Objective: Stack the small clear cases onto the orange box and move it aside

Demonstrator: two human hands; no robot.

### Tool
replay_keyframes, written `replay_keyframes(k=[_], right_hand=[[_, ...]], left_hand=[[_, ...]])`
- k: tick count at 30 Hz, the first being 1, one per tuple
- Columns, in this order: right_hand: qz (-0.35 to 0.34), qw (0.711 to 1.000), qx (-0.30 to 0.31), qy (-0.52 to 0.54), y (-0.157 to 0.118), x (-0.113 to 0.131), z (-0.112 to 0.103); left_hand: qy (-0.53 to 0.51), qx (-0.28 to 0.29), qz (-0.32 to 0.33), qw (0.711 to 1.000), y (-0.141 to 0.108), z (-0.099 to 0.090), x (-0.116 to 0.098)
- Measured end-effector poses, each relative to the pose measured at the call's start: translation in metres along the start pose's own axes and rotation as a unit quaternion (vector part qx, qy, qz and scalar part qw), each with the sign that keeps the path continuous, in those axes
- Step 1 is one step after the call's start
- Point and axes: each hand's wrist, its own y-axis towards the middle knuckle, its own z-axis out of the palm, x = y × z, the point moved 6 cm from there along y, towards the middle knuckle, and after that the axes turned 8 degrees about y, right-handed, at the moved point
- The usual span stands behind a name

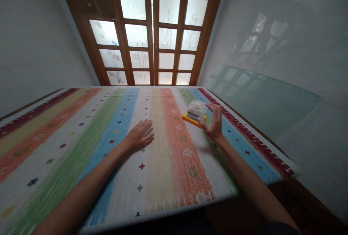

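Note:
A small clear plastic box (198, 108) with a yellow base (191, 119) is on the right part of the striped tablecloth (159, 169). Dark and pale contents show through its see-through sides, too small to name. My right hand (214, 123) has its thumb at the box's near right corner and its curled fingers at the far right side, gripping that end. Resting palm down on the cloth's pale stripe, my left hand (140, 133) has its fingers stretched out and holds nothing. A wide gap of cloth lies between it and the box.
The table's near edge runs across the bottom of the view. A sheet of frosted glass (258, 100) leans on the right wall beside the table. Wooden doors (150, 32) with glass panes stand beyond the far edge, and a plain wall (35, 35) is at left.

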Motion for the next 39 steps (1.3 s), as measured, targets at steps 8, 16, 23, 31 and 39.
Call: replay_keyframes(k=[8, 16, 23, 31, 39], right_hand=[[-0.005, 0.884, 0.466, 0.049, -0.046, 0.049, 0.116], [0.011, 0.853, 0.522, 0.002, -0.08, 0.055, 0.145], [0.015, 0.855, 0.519, -0.001, -0.08, 0.057, 0.144], [0.024, 0.856, 0.516, 0.008, -0.083, 0.056, 0.144], [0.023, 0.861, 0.508, 0.011, -0.083, 0.055, 0.145]], left_hand=[[0.002, 0.068, 0.018, 0.998, -0.012, 0.01, -0.011], [0.021, 0.092, 0.026, 0.995, -0.017, 0.02, -0.011], [0.052, 0.114, 0.031, 0.992, -0.018, 0.023, -0.012], [0.057, 0.117, 0.037, 0.991, -0.018, 0.022, -0.01], [0.046, 0.114, 0.035, 0.992, -0.018, 0.022, -0.01]])
